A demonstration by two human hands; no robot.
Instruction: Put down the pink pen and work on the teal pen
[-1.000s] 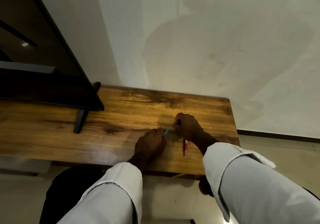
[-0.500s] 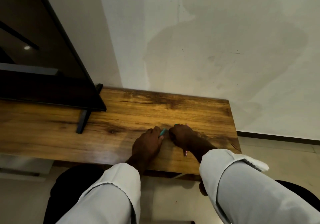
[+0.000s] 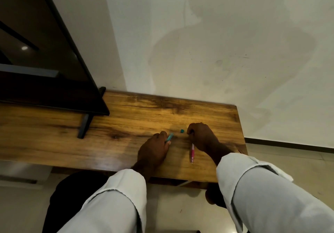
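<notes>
My left hand (image 3: 153, 150) rests on the wooden table (image 3: 126, 142) and grips a teal pen (image 3: 169, 137), whose end sticks out past my fingers toward the right. A small teal cap (image 3: 182, 130) lies on the wood just right of that end, touching neither hand. My right hand (image 3: 200, 137) sits right of the cap with its fingers curled down onto the table; nothing shows in them. A pink pen (image 3: 192, 152) lies on the table along the left side of my right wrist, its far end hidden under that hand.
A dark flat screen (image 3: 45, 61) on a black stand (image 3: 85, 126) takes up the table's left part. A pale wall (image 3: 216, 43) rises right behind the table. The table's right edge (image 3: 241, 124) is close to my right hand. Tiled floor (image 3: 298, 164) lies below.
My hands met at the teal pen's end half a second ago. My right hand has since pulled away to the right, and the teal cap now lies on the table between them.
</notes>
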